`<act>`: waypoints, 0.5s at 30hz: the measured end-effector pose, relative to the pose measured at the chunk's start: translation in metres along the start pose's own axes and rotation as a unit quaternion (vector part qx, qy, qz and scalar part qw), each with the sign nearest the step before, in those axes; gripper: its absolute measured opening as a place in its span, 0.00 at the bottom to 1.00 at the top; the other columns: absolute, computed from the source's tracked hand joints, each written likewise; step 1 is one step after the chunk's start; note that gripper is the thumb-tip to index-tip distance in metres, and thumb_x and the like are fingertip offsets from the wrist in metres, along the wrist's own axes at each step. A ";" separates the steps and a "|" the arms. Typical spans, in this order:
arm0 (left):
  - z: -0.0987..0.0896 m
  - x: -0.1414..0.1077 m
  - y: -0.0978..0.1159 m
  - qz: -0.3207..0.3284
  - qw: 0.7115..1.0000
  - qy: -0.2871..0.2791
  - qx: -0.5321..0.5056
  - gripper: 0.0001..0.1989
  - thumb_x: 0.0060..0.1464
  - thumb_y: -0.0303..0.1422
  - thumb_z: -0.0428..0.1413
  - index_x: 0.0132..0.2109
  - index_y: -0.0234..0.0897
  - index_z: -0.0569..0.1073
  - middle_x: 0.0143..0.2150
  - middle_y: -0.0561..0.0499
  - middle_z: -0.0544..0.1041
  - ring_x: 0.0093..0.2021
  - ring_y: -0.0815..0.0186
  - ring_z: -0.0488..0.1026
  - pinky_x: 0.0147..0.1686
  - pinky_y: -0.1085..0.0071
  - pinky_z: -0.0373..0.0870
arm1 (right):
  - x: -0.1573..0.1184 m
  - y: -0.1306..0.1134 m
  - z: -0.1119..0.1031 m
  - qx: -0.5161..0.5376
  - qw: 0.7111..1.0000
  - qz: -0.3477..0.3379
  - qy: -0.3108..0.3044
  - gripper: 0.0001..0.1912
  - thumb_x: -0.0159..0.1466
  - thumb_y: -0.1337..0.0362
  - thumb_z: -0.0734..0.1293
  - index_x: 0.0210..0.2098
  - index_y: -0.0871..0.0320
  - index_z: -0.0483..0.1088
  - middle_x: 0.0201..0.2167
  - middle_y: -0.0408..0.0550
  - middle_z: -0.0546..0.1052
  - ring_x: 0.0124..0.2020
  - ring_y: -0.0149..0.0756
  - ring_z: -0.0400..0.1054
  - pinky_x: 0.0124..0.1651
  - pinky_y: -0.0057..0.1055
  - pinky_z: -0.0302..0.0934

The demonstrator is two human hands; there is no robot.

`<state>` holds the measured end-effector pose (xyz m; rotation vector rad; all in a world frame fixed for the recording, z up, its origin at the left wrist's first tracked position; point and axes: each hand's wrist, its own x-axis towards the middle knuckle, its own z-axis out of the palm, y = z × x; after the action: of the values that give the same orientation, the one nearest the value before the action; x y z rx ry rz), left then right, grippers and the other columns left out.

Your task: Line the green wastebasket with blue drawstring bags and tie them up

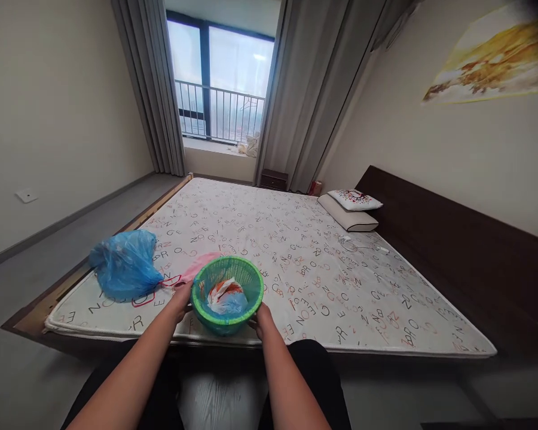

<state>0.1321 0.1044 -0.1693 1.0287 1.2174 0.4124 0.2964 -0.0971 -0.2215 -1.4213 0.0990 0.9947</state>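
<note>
A round green mesh basket point(226, 321) sits at the mattress's near edge, between my two hands. My left hand point(182, 300) grips its left side and my right hand point(262, 321) its right side; the fingers are partly hidden behind the wall. Crumpled white, reddish and bluish material point(226, 297) lies inside; I cannot make out exactly what it is. Left of the basket rests a full, blue translucent plastic bag point(126, 266) with a red drawstring point(170, 280). Something thin and pink, like a plastic bag point(201, 266), lies just behind the basket's left side.
The letter-printed mattress point(269, 233) spreads ahead on a wooden bed frame point(67, 286). Two pillows point(352, 209) lie by the dark headboard point(430, 218), with a white cable point(354, 243) nearby. Beyond stand a small dark cabinet point(274, 179), grey curtains point(305, 89) and a window point(240, 77).
</note>
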 end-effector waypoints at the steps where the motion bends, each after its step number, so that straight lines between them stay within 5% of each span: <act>1: 0.005 0.001 0.002 0.002 1.000 0.004 -0.004 0.16 0.48 0.45 0.58 0.40 0.39 0.75 0.33 0.49 0.79 0.29 0.64 0.74 0.29 0.70 0.70 | 0.002 -0.003 0.003 0.009 1.000 -0.011 0.011 0.17 0.57 0.52 0.67 0.40 0.56 0.73 0.41 0.53 0.80 0.35 0.36 0.72 0.36 0.31 0.66; 8: 0.019 0.017 0.013 -0.013 0.999 0.006 -0.035 0.10 0.44 0.38 0.60 0.34 0.38 0.74 0.24 0.53 0.75 0.22 0.67 0.69 0.24 0.73 0.67 | 0.036 -0.037 -0.008 0.049 0.988 -0.096 0.108 0.15 0.48 0.59 0.69 0.34 0.55 0.66 0.25 0.42 0.75 0.26 0.33 0.67 0.27 0.26 0.61; 12: 0.017 0.024 0.018 -0.013 0.999 -0.024 -0.026 0.11 0.38 0.33 0.63 0.32 0.36 0.74 0.23 0.52 0.74 0.22 0.67 0.70 0.24 0.73 0.67 | 0.049 -0.054 -0.031 0.053 0.973 -0.154 0.164 0.13 0.51 0.58 0.67 0.35 0.55 0.65 0.25 0.39 0.72 0.25 0.29 0.66 0.26 0.24 0.58; 15: 0.016 0.027 0.023 0.002 0.998 -0.053 -0.016 0.11 0.36 0.33 0.65 0.29 0.34 0.74 0.23 0.50 0.75 0.22 0.65 0.71 0.25 0.70 0.68 | 0.046 -0.068 -0.042 0.055 0.970 -0.182 0.152 0.13 0.52 0.60 0.67 0.36 0.55 0.66 0.25 0.37 0.70 0.23 0.27 0.64 0.27 0.24 0.61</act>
<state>0.1617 0.1298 -0.1655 1.0137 1.1109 0.3757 0.3872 -0.0977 -0.2063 -1.4174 0.1114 0.4586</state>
